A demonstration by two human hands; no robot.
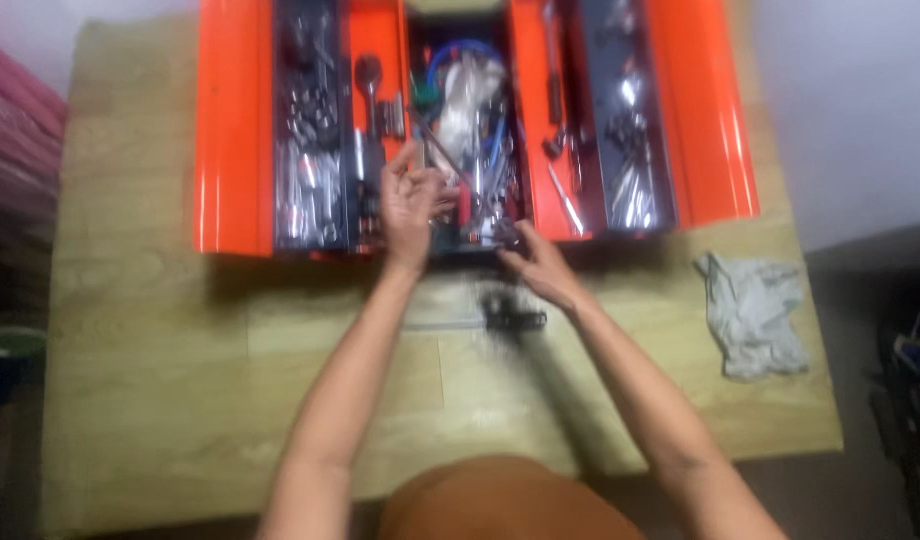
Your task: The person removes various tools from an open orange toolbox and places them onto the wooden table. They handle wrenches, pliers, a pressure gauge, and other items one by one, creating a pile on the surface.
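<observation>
The whole view is soft with motion blur. Light is moderate and even, seemingly from overhead. The orange toolbox [230,130] glows strongly, and metal tools [310,190] in its trays give off small white glints. Dark shadow lies under the box front and along the arms. The cloth [755,310] looks smeared; the side edges fall dim.

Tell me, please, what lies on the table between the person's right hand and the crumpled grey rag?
In the head view, only bare wooden table lies between the right hand and the rag; the blurred dark tool sits on the hand's other side.
</observation>
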